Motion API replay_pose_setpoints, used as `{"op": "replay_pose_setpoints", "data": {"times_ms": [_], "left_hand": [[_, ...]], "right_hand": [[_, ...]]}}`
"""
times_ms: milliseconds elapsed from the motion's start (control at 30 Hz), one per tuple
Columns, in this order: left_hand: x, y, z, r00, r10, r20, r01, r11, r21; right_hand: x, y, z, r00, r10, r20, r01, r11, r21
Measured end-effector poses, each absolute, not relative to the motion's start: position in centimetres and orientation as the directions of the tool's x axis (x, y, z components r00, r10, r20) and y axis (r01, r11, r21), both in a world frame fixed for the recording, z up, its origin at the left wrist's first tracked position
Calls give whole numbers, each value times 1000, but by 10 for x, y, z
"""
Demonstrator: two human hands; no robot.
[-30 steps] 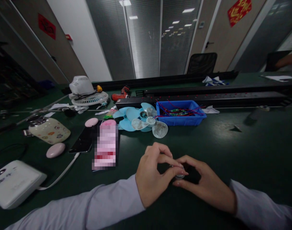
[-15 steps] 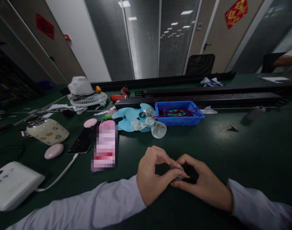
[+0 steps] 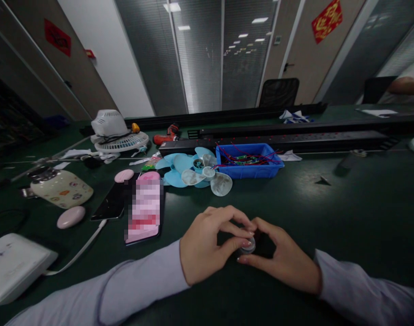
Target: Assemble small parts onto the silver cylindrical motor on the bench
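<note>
Both my hands meet low on the dark green table (image 3: 346, 213). My left hand (image 3: 207, 244) pinches a small round silvery part (image 3: 248, 246) between thumb and fingertips. My right hand (image 3: 281, 260) cups the same part from the right, fingers curled around it. Most of the part is hidden by my fingers. Beyond my hands lie light blue and clear fan blades (image 3: 196, 172) and a blue bin (image 3: 249, 160) with red wires and small boards.
A phone (image 3: 144, 210) and a second dark phone (image 3: 112, 203) lie left of my hands, with pink oval pieces (image 3: 70, 217), a cream patterned housing (image 3: 59, 188), a white box (image 3: 15, 267) with cable, a white fan (image 3: 117, 133). Black rails (image 3: 295, 138) cross behind. Another person's arm (image 3: 406, 83) is far right.
My hands stay together on the small part, with the fingers shifting slightly around it. The camera has turned a little, so everything sits further left in view.
</note>
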State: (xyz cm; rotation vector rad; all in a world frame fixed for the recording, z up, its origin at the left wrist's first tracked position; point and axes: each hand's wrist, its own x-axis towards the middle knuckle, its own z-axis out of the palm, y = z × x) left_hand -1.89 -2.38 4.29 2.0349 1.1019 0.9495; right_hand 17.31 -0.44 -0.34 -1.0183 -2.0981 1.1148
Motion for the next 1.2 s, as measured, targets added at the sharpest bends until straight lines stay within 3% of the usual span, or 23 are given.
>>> {"op": "replay_pose_setpoints", "data": {"times_ms": [100, 433, 700, 967, 1200], "left_hand": [[-18, -25, 44, 376, 887, 267, 445, -426, 788], [-10, -33, 24, 256, 865, 431, 441, -502, 744], [-9, -33, 26, 307, 812, 496, 446, -583, 679], [-11, -27, 28, 256, 923, 286, 376, -367, 851], [-13, -25, 29, 273, 926, 259, 348, -346, 871]], "right_hand": [[173, -5, -1, -563, 819, 111, 358, 363, -860], [173, -5, 0, -569, 814, 121, 327, 358, -875], [173, -4, -6, -579, 802, 148, 312, 385, -868], [173, -5, -4, -560, 818, 128, 347, 373, -861], [175, -6, -5, -568, 809, 151, 344, 399, -850]]}}
